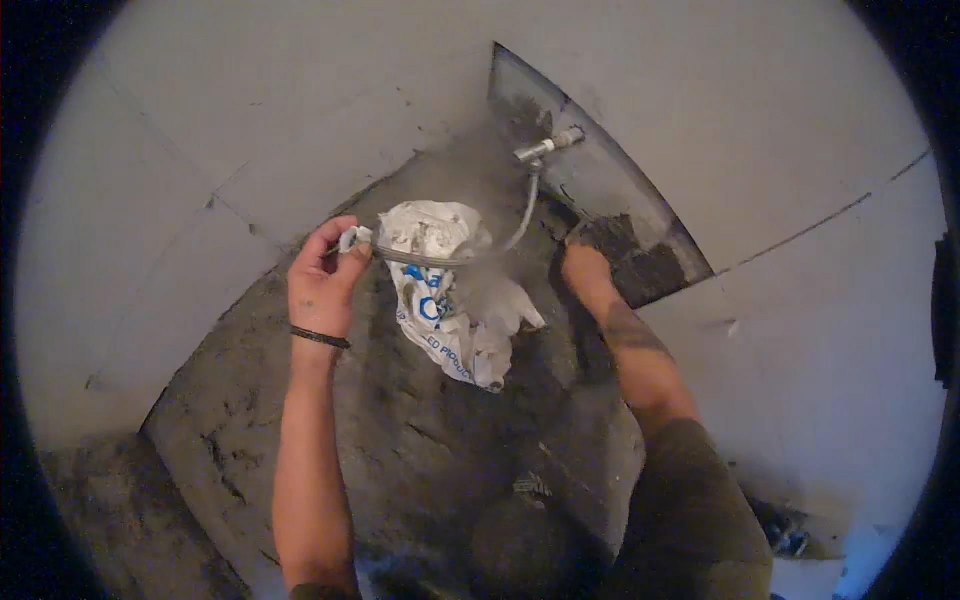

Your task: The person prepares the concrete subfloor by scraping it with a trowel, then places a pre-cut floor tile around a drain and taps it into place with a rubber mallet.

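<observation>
My left hand [328, 268] pinches the white end nut of a flexible supply hose [450, 262] between thumb and fingers. From there the thin grey hose runs right and curves up to a silvery shut-off valve [540, 150], which sticks out of a grey-stained surface. Behind and below the hose lies a crumpled white plastic bag [430, 290] with blue print. My right hand [586, 268] reaches to the dark, rough edge beside the stained panel, below the valve. Its fingers are mostly lost in shadow, so I cannot make out anything in them.
Dark, uneven, dirt-like ground [400, 440] spreads around the bag. Pale grey tiled surfaces [200, 170] with thin joint lines border it left and right. The stained panel [620, 180] has a dark-edged, wedge-like outline. Some dark clutter [785, 525] sits at the lower right.
</observation>
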`<state>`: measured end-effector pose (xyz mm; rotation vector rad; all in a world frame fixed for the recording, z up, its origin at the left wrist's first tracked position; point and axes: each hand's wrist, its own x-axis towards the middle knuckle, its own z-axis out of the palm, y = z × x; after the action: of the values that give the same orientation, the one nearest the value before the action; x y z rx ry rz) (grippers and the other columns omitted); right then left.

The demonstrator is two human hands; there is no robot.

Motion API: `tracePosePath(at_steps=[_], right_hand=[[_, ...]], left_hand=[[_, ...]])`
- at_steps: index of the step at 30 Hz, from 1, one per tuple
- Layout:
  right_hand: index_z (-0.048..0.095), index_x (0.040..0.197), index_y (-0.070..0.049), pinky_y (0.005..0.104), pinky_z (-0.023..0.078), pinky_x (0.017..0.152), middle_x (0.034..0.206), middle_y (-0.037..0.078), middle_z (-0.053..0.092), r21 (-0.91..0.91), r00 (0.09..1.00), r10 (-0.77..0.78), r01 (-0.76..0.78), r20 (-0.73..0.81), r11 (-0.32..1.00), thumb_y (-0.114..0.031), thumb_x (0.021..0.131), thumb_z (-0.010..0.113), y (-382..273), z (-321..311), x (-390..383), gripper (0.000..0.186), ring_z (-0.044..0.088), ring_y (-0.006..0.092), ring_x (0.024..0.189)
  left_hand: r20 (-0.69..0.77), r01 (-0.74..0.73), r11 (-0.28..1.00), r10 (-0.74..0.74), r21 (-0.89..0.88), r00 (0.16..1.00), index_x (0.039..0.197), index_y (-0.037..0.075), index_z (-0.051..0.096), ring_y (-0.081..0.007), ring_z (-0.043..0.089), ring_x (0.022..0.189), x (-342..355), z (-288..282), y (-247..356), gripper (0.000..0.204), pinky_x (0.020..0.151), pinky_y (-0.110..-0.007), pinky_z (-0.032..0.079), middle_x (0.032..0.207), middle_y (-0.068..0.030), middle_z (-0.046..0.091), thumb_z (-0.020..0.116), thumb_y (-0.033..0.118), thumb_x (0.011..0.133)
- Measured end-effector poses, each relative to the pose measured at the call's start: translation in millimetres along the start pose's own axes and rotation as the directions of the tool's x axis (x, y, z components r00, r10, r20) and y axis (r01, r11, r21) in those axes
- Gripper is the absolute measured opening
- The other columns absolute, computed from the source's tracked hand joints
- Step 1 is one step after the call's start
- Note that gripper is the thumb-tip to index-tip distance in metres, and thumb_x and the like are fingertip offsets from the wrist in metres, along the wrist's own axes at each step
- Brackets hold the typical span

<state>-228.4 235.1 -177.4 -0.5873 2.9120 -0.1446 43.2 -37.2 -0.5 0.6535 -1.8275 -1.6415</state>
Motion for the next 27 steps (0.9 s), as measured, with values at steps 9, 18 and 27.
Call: tracePosePath(at_steps=[9,18,27], right_hand=[[0.048,0.125,-0.004,0.0477,0.052,0.072,0.095,0.025,0.064,-0.181,0.966,0.108,-0.066,0.234,0.981,-0.006,0.08,0.051,88,-63,-201,0.045,0.064,0.0399,0.084],[0.051,0.124,-0.009,0.0483,0.052,0.068,0.095,0.022,0.065,0.059,0.997,-0.068,0.07,-0.045,0.996,-0.011,0.079,0.054,80,52,-98,0.045,0.065,0.0386,0.081],[0.046,0.133,-0.011,0.0459,0.053,0.061,0.092,0.019,0.064,-0.137,0.991,-0.133,0.135,0.028,0.981,-0.008,0.078,0.053,56,-39,-96,0.055,0.066,0.0349,0.075]], left_hand=[[0.05,-0.014,0.995,0.019,-0.101,0.999,0.115,0.003,0.06,-0.0103,0.059,0.089,-3,0,-1,0.029,0.079,-0.025,0.051,0.099,-0.0028,0.062,0.065,0.005,0.086],[0.071,-0.017,0.999,0.019,-0.029,0.997,0.116,0.001,0.058,-0.0101,0.058,0.085,-1,15,9,0.034,0.079,-0.024,0.05,0.101,-0.0042,0.061,0.067,0.01,0.085],[0.02,-0.003,1.0,0.003,-0.015,1.0,0.12,0.003,0.056,-0.016,0.059,0.1,10,15,27,0.032,0.088,-0.032,0.051,0.113,-0.0047,0.059,0.061,0.008,0.089]])
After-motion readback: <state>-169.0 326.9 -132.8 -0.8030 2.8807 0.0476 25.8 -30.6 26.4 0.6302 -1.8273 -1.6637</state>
